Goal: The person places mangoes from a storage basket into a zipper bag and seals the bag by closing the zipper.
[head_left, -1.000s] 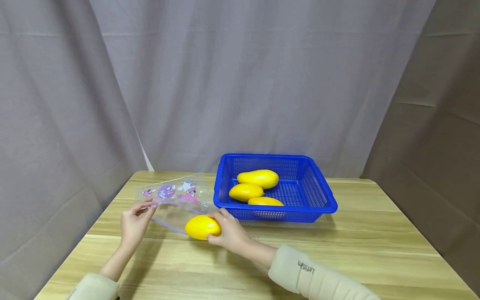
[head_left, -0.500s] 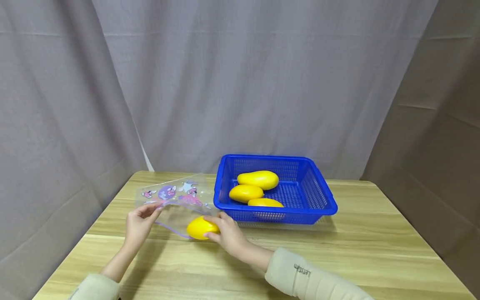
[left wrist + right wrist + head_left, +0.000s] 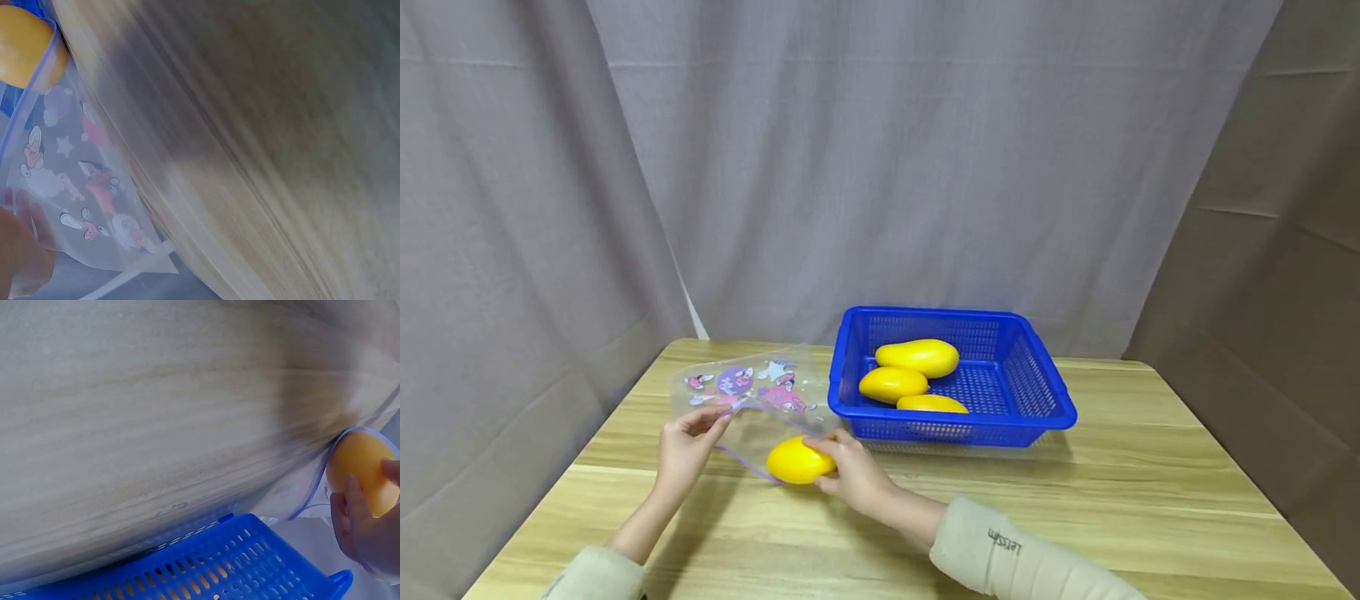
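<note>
In the head view a clear plastic zip bag (image 3: 752, 392) with pink and purple cartoon prints has its purple-edged mouth spread toward me. My left hand (image 3: 688, 442) pinches the upper rim of that mouth between thumb and fingers. My right hand (image 3: 857, 475) grips a yellow mango (image 3: 799, 461) by its right end, right at the bag's mouth. In the left wrist view the mango (image 3: 25, 47) overlaps the purple rim, with the printed bag (image 3: 81, 181) below it. The right wrist view shows the mango (image 3: 361, 465) framed by the rim, fingers and thumb around it.
A blue perforated basket (image 3: 955, 432) stands right of the bag near the back of the wooden table (image 3: 1120, 500). Three yellow mangoes (image 3: 917, 358) lie in its left part. Grey curtains (image 3: 925, 167) hang behind the table.
My left hand has shifted slightly right with the bag's rim, and the mouth gapes wider. The mango has dipped a little lower, still held in my right hand.
</note>
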{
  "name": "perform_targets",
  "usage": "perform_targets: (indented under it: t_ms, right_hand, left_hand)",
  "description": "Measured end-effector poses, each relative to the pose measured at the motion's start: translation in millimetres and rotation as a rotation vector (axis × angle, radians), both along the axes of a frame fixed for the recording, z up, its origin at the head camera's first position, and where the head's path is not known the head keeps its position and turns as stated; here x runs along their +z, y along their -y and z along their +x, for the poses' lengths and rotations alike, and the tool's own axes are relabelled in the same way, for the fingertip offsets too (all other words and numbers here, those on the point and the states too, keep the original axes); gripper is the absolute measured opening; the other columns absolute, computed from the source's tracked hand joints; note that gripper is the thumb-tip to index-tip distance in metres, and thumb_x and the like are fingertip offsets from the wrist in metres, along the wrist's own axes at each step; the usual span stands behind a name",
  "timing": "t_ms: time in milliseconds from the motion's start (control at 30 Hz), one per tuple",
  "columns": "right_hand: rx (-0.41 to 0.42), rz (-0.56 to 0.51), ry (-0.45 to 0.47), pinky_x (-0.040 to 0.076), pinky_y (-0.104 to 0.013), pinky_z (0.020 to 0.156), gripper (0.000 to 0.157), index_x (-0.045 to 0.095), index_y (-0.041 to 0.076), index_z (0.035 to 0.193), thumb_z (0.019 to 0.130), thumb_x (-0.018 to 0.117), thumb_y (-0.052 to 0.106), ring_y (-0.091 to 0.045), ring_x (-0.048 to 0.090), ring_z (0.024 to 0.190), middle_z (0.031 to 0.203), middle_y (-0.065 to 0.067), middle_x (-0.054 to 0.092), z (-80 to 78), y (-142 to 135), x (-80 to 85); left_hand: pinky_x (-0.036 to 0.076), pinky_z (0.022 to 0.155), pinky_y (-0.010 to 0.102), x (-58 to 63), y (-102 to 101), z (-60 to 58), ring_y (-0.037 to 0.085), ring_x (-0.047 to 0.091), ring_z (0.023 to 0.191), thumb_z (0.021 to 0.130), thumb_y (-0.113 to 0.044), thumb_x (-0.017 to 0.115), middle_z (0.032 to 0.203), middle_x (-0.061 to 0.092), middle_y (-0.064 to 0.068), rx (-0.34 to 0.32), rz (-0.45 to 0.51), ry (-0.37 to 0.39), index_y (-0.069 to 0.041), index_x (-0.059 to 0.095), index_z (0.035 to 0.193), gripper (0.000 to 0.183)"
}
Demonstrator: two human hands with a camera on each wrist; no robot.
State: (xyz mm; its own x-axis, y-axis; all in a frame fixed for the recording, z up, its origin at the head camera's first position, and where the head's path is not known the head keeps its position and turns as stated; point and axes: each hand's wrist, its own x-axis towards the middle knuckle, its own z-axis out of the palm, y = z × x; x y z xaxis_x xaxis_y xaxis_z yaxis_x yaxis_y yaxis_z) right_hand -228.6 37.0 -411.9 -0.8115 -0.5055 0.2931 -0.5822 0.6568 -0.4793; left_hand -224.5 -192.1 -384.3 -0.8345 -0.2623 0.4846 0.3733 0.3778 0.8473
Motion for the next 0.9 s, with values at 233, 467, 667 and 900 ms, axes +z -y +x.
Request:
perform_targets:
  t_ms: [233,467,667,900]
  right_hand:
    - [0.010,0.092,-0.068,0.056,-0.033,0.086,0.053,0.056,0.009,0.129,0.080,0.074,0.010,-0.024,0.062,0.099,0.115,-0.013,0.059,3.9,7.1,1.4]
    - [0.056,0.248,-0.289,0.054,-0.028,0.088,0.052,0.055,0.007,0.127,0.080,0.074,0.017,-0.020,0.059,0.102,0.119,-0.005,0.057,6.0,13.9,1.3]
    - [0.095,0.335,-0.551,0.058,-0.025,0.077,0.037,0.058,0.014,0.111,0.080,0.073,0.026,-0.019,0.063,0.102,0.116,-0.007,0.062,6.3,18.5,0.5]
    - [0.091,0.393,-0.607,0.059,-0.027,0.079,0.034,0.060,0.014,0.117,0.085,0.069,0.022,-0.021,0.064,0.105,0.123,-0.011,0.062,5.4,25.1,1.2]
  left_hand:
    - [0.050,0.063,0.005,-20.9,9.6,-16.2,-0.015,0.057,0.065,0.080,0.008,0.068,0.090,0.070,0.024,0.008,-0.009,0.008,0.011,0.069,0.089,0.009]
    - [0.050,0.064,0.005,-28.0,12.1,-16.2,-0.014,0.059,0.066,0.079,0.006,0.068,0.077,0.067,-0.019,-0.008,0.000,-0.008,0.010,0.069,0.089,0.011]
    - [0.051,0.064,0.005,-28.2,10.8,-17.2,-0.014,0.059,0.066,0.080,0.006,0.068,0.084,0.073,0.006,-0.007,-0.001,-0.024,0.009,0.069,0.089,0.010]
    - [0.051,0.063,0.006,-28.0,9.9,-17.8,-0.011,0.059,0.065,0.079,0.007,0.068,0.082,0.072,-0.002,0.003,0.020,-0.001,0.009,0.069,0.089,0.010]
